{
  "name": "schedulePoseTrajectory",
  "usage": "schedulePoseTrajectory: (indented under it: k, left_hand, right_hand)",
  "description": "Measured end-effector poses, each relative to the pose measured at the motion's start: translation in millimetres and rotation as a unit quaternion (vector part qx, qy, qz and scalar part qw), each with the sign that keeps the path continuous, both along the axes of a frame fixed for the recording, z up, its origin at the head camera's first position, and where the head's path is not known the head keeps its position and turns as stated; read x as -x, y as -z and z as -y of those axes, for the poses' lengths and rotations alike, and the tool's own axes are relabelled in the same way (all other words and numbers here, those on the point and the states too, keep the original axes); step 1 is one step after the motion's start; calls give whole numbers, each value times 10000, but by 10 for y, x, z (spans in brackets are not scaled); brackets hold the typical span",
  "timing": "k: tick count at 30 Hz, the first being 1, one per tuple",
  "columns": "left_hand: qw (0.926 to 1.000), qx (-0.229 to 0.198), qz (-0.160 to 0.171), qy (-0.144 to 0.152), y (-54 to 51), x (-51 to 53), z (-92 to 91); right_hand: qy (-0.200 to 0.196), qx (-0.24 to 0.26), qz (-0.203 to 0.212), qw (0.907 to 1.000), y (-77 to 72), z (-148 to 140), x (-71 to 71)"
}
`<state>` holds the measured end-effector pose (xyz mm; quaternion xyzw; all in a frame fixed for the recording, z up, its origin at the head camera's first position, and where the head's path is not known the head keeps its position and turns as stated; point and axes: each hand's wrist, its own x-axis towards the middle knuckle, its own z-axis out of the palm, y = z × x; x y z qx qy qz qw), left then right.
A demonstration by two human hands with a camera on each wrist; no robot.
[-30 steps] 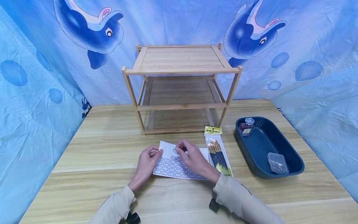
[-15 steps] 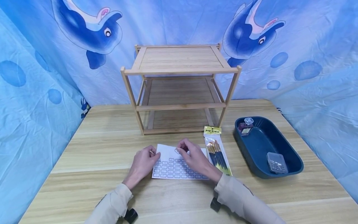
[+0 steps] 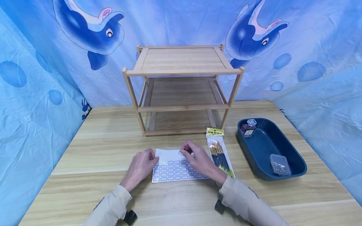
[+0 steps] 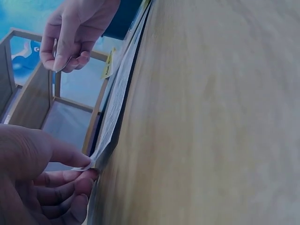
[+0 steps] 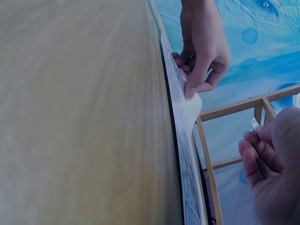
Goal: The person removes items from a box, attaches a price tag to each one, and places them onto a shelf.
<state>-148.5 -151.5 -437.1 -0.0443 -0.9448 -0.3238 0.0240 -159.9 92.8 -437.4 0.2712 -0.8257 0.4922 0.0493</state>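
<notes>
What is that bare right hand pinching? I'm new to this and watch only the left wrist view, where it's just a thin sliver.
Observer: The right wrist view shows the bare right hand pinching a small white paper label with a dark outline.
Visitor: Neat! And the white paper sheet shows nearly edge-on for me. What is printed on it?
Observer: From the head view, rows of small, blue-outlined rounded rectangles.

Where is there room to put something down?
Bare tabletop lies left of the left hand, and between the sleeves on the near side of the label sheet. The rack top is bare too. It's crowded around the right hand, brush packet and tub.
</notes>
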Motion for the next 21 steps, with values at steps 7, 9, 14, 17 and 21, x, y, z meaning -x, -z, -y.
schedulePoseTrajectory:
  k: [7,9,14,17,21]
  left_hand:
    - [9997,244,-36,29,3,-4,27]
    - [9996,269,-73,47,2,-4,31]
    - [9994,291,-147,85,0,6,41]
    - [9994,309,-134,90,-2,12,48]
    - [9994,333,-112,71,-5,17,59]
  right_hand:
    - [2,-31,22,10000,-4,-41,-1]
    - [32,-54,-8,10000,4,-54,6]
    - [66,-92,-76,9999,-4,-86,11]
    - [43,-103,-109,9999,-12,-102,11]
    - [-2,-59,-85,9999,-7,-124,15]
